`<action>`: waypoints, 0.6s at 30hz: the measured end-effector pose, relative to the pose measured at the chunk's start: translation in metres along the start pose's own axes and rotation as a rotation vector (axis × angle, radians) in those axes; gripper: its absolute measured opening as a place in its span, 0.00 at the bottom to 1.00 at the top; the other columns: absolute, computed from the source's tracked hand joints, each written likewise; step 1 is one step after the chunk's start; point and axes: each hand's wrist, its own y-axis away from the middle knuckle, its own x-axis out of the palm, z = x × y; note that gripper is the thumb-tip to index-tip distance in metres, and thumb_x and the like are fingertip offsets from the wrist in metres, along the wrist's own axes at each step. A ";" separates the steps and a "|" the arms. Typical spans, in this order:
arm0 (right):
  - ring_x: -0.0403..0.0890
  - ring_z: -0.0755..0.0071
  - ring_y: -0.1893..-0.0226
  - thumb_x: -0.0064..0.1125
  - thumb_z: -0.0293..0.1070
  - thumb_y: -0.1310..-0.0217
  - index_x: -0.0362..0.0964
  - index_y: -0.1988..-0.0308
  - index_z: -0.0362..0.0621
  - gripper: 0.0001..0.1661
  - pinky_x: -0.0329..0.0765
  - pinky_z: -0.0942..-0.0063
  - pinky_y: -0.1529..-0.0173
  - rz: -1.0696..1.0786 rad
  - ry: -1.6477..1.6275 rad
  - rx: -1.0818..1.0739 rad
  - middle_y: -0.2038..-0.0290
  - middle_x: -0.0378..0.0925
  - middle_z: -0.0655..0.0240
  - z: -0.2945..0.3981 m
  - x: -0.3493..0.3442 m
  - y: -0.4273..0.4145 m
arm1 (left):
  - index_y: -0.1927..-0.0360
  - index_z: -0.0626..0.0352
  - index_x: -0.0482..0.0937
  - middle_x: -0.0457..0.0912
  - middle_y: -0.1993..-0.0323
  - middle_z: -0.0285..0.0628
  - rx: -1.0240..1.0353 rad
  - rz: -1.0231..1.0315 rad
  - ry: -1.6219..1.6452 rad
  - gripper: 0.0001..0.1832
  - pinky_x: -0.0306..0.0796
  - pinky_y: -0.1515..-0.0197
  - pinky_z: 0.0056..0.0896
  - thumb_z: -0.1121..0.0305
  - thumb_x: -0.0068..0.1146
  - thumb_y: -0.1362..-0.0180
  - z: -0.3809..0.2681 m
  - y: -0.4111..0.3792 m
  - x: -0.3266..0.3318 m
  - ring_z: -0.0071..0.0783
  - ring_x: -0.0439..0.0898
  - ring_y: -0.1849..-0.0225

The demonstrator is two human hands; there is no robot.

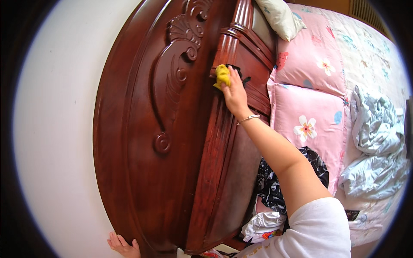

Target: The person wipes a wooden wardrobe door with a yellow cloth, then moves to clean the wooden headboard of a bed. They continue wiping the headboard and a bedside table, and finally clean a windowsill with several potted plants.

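My right hand [236,95], with a bangle on its wrist, presses a bunched yellow cloth [222,76] onto the ledge [211,145] of a carved, dark red wooden headboard [142,106]. Partly behind that hand is a black item [246,80], too hidden to name. At the lower left rim, my left hand [124,245] lies where the headboard's curved edge meets the white wall [58,129]. Its fingers are spread and hold nothing; the picture cuts off its lower part.
Pink floral pillows [306,113] lean along the headboard, and a pale pillow [280,19] lies beyond them. Black patterned fabric [272,185] and a white garment [263,225] lie below my right arm. A crumpled light blue cloth [374,129] rests on the floral bed sheet [364,42].
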 end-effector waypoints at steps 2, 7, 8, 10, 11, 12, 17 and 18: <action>0.55 0.47 0.30 0.53 0.35 0.34 0.61 0.37 0.39 0.28 0.53 0.62 0.28 0.028 0.063 -0.049 0.31 0.56 0.51 -0.007 -0.010 0.008 | 0.34 0.55 0.58 0.66 0.38 0.56 -0.002 0.039 -0.010 0.46 0.54 0.35 0.66 0.54 0.69 0.54 0.003 0.001 -0.002 0.54 0.64 0.36; 0.57 0.50 0.31 0.48 0.35 0.32 0.60 0.36 0.41 0.28 0.56 0.65 0.29 -0.065 0.060 0.254 0.32 0.56 0.51 -0.108 -0.035 0.060 | 0.34 0.55 0.57 0.66 0.38 0.55 -0.004 0.046 -0.020 0.49 0.55 0.36 0.67 0.56 0.72 0.58 -0.001 -0.001 -0.012 0.54 0.64 0.36; 0.60 0.48 0.33 0.48 0.36 0.32 0.60 0.36 0.41 0.27 0.58 0.63 0.30 -0.001 0.016 0.272 0.33 0.58 0.50 -0.123 -0.039 0.065 | 0.34 0.55 0.57 0.66 0.39 0.55 -0.014 0.057 -0.022 0.50 0.55 0.36 0.67 0.56 0.72 0.59 -0.002 0.003 -0.017 0.54 0.64 0.36; 0.64 0.45 0.36 0.49 0.40 0.33 0.63 0.39 0.39 0.27 0.61 0.60 0.33 0.028 0.087 0.326 0.37 0.61 0.46 -0.179 -0.058 0.069 | 0.35 0.56 0.58 0.66 0.39 0.54 -0.009 0.030 -0.015 0.46 0.56 0.36 0.65 0.55 0.70 0.56 -0.004 -0.005 -0.015 0.53 0.65 0.37; 0.66 0.43 0.38 0.50 0.42 0.34 0.64 0.40 0.39 0.28 0.63 0.59 0.35 -0.015 0.210 0.361 0.39 0.64 0.44 -0.215 -0.076 0.064 | 0.36 0.56 0.59 0.67 0.39 0.53 0.004 -0.011 0.004 0.45 0.56 0.37 0.64 0.54 0.69 0.55 -0.006 -0.018 -0.002 0.53 0.65 0.37; 0.66 0.42 0.39 0.51 0.45 0.34 0.65 0.41 0.37 0.29 0.63 0.58 0.35 0.017 0.209 0.607 0.40 0.65 0.42 -0.215 -0.072 0.066 | 0.35 0.58 0.59 0.65 0.38 0.54 -0.001 0.010 -0.041 0.40 0.54 0.35 0.65 0.53 0.60 0.48 -0.005 -0.010 -0.001 0.54 0.64 0.36; 0.70 0.40 0.43 0.46 0.51 0.33 0.68 0.44 0.35 0.31 0.67 0.56 0.38 -0.016 0.376 0.956 0.43 0.68 0.41 -0.171 -0.042 0.076 | 0.33 0.59 0.57 0.62 0.35 0.52 -0.023 0.022 -0.089 0.33 0.50 0.33 0.65 0.49 0.44 0.34 -0.009 0.002 0.003 0.54 0.62 0.34; 0.70 0.40 0.43 0.47 0.49 0.34 0.68 0.46 0.35 0.29 0.68 0.56 0.39 -0.032 0.317 0.892 0.43 0.68 0.43 -0.139 -0.030 0.077 | 0.34 0.59 0.57 0.62 0.35 0.51 -0.030 0.038 -0.092 0.32 0.50 0.33 0.65 0.50 0.45 0.35 -0.012 0.008 -0.002 0.54 0.62 0.34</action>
